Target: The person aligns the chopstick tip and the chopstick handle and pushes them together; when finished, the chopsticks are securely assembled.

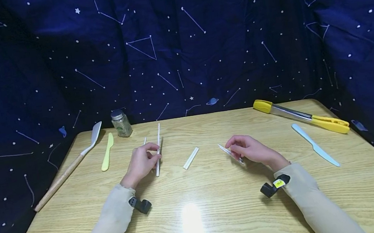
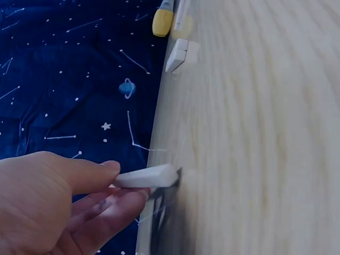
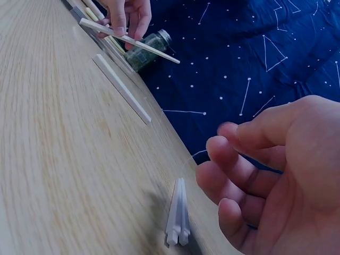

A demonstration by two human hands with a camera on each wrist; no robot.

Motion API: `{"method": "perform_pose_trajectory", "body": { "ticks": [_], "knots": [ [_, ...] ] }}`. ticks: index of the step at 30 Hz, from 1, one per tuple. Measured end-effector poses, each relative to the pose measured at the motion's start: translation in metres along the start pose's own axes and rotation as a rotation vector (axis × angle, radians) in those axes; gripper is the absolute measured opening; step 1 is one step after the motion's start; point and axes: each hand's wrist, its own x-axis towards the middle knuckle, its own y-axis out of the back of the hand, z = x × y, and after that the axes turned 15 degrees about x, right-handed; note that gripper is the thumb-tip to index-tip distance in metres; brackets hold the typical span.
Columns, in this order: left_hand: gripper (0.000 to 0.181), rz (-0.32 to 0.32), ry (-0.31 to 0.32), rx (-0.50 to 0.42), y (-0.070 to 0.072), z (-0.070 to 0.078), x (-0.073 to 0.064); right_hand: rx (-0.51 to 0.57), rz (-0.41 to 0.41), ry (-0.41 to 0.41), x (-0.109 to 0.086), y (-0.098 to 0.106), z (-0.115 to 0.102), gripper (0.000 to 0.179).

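Note:
My left hand [image 1: 140, 163] pinches a white chopstick [image 1: 159, 136] between thumb and fingers, its thin end pointing away. In the left wrist view the thick, square end of the chopstick [image 2: 154, 176] sticks out past the fingertips, raised over the wood. Just beyond that hand shows the tip of another white stick [image 1: 145, 140], the rest hidden. Over on the right, my right hand [image 1: 249, 148] hovers beside a pair of white chopsticks [image 1: 225, 150] lying on the table. Its fingers are loosely curled with nothing between them, apart from the chopsticks [image 3: 178, 212] in the right wrist view.
Between the hands lies a short pair of white sticks [image 1: 191, 158]. At left are a wooden-handled spatula [image 1: 72, 170], a yellow knife [image 1: 107, 154] and a lidded glass jar [image 1: 123, 125]. Yellow tongs [image 1: 292, 112] and a light-blue knife [image 1: 315, 145] lie right. A starry curtain [image 1: 179, 48] hangs behind.

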Motion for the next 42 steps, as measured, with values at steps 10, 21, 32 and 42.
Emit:
{"method": "perform_pose_trajectory", "body": {
  "ticks": [10,21,32,42],
  "knots": [
    [0.024,-0.015,0.017,0.069,0.007,-0.006,-0.001,-0.022,0.0,0.014,-0.001,-0.001,-0.002,0.021],
    [0.028,-0.054,0.022,0.032,0.011,-0.024,0.0,0.011,-0.002,-0.026,-0.004,-0.002,-0.003,0.026],
    [0.009,0.08,-0.052,0.264,0.009,-0.03,0.005,0.042,-0.007,-0.024,-0.003,-0.001,-0.006,0.029],
    [0.033,0.079,-0.028,0.242,0.013,-0.048,-0.001,0.009,0.012,-0.021,-0.003,0.003,-0.005,0.029]
  ]
}}
